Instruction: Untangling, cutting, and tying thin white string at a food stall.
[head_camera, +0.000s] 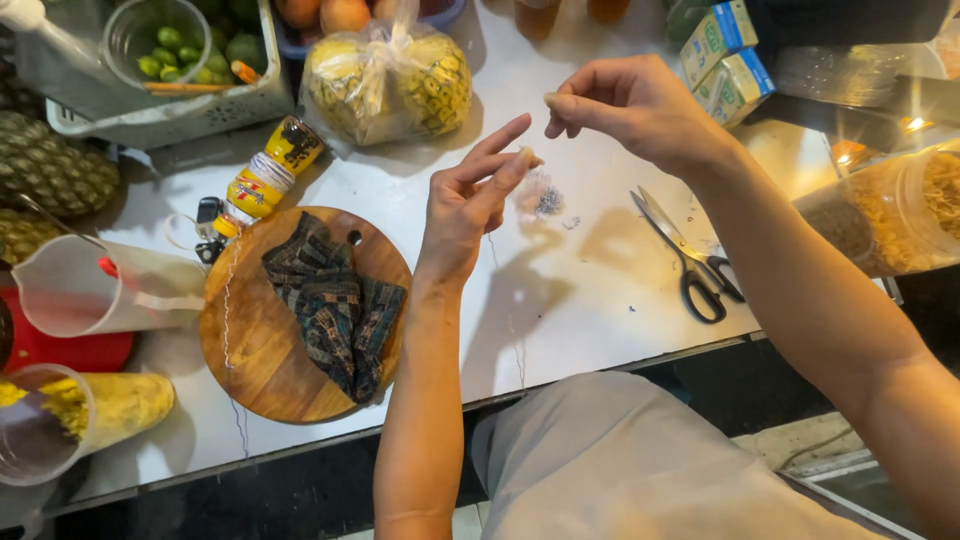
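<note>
Both hands pinching thin thread

hands – 2 | scissors – 1 | cartons – 2 | cutting board – 1

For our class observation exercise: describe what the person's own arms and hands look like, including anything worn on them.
Both arms are bare up to the picture's edge: no sleeves show. The left hand and right hand wear no gloves, and no rings, watch or bracelets are visible. The nails look short and unpainted. No marks or bandages show on either forearm.
</note>
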